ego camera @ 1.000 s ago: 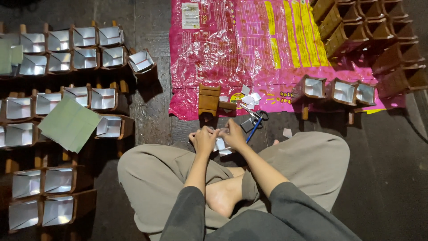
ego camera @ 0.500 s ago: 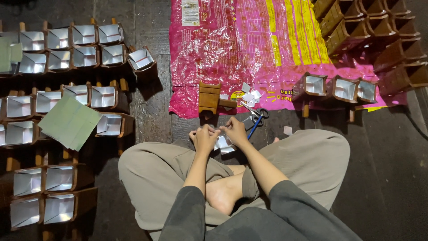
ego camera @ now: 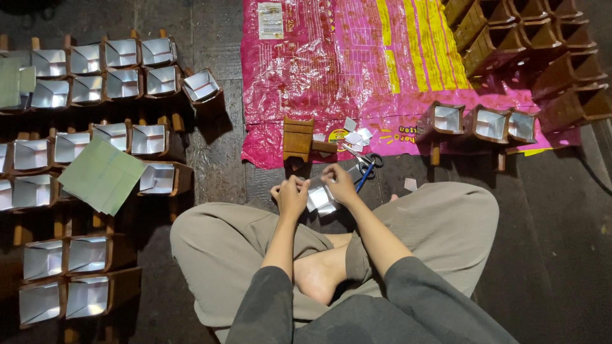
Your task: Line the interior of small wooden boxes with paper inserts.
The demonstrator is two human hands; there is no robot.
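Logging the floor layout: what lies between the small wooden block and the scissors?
In the head view, white paper scraps lie between the wooden block and scissors.

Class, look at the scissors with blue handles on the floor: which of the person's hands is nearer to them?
Right. The right hand is just beside the scissors, below and left of them. The left hand sits farther left, across the shiny silver piece both hands hold.

1. Informal floor workshop, prob. home craft setup: person sits cross-legged on dark bare floor.
2. Rows of foil-lined small wooden boxes at left, unlined ones upper right.
3. Pink plastic sheet as work mat, top centre; scissors and foil scraps on it.
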